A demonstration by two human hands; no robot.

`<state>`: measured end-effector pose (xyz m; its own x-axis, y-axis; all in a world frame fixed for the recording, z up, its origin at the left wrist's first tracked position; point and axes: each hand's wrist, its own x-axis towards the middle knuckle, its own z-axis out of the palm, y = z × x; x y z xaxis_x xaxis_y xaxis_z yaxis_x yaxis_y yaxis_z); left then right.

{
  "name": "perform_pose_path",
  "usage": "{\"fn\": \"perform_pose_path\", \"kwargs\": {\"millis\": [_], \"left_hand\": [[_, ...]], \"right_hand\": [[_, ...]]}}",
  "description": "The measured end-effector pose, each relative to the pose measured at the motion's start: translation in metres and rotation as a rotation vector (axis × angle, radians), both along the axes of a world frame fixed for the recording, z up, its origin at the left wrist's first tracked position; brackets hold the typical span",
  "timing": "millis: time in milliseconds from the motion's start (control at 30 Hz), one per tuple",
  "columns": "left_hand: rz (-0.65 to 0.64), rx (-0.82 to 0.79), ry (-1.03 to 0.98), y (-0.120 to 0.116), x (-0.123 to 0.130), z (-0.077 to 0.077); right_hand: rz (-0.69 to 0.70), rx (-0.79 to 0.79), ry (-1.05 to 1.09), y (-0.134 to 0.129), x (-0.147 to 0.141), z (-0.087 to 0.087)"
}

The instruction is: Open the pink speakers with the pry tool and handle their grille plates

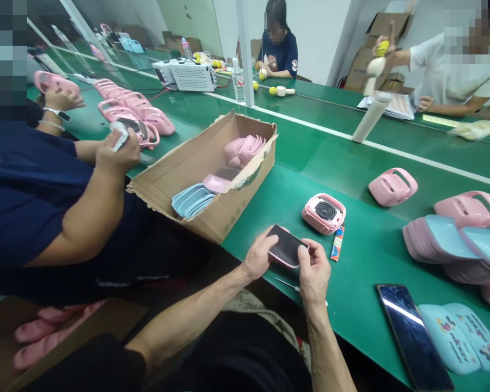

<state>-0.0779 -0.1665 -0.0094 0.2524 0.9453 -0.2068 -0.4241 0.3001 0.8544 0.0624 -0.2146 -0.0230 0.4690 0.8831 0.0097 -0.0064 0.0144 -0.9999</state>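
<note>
Between my left hand (258, 255) and my right hand (313, 272) is a flat black panel with a pink edge (288, 247). Both hands are closed on its opposite ends, thumbs on the dark face. Just beyond it on the green table stands a pink speaker housing (324, 212), its round black speaker cone facing up. An orange and blue packet (337, 244) lies against that housing. Below my hands a thin screwdriver (286, 283) rests near the table edge, partly hidden by my right hand.
A cardboard box (245, 209) holds blue and pink panels. To the right are stacked panels (428, 245), pink housings (393, 188), a phone (414, 337) and blue printed panels (449, 337). A co-worker's arm (93, 201) is close on the left. Other people sit across the table.
</note>
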Motion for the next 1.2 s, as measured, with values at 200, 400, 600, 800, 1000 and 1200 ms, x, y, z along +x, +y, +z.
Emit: {"fn": "perform_pose_path", "kwargs": {"millis": [200,400,600,800,1000,1200], "left_hand": [[-0.082,0.164,0.136,0.000,-0.007,-0.007],[-0.088,0.347,0.310,0.005,-0.015,0.002],[-0.036,0.391,0.489,0.005,-0.011,0.019],[-0.020,0.267,0.512,0.007,-0.001,0.023],[-0.044,0.228,0.510,0.011,0.001,0.024],[-0.053,0.310,0.550,0.012,0.001,0.031]], "right_hand": [[-0.051,0.023,0.011,-0.001,0.000,-0.004],[-0.109,0.042,-0.030,-0.004,-0.002,0.002],[-0.102,0.039,-0.066,-0.006,-0.002,0.003],[-0.084,0.010,0.024,-0.002,0.002,-0.001],[-0.089,-0.009,0.008,-0.001,0.001,0.001],[-0.174,0.095,-0.179,-0.007,-0.004,0.001]]}}
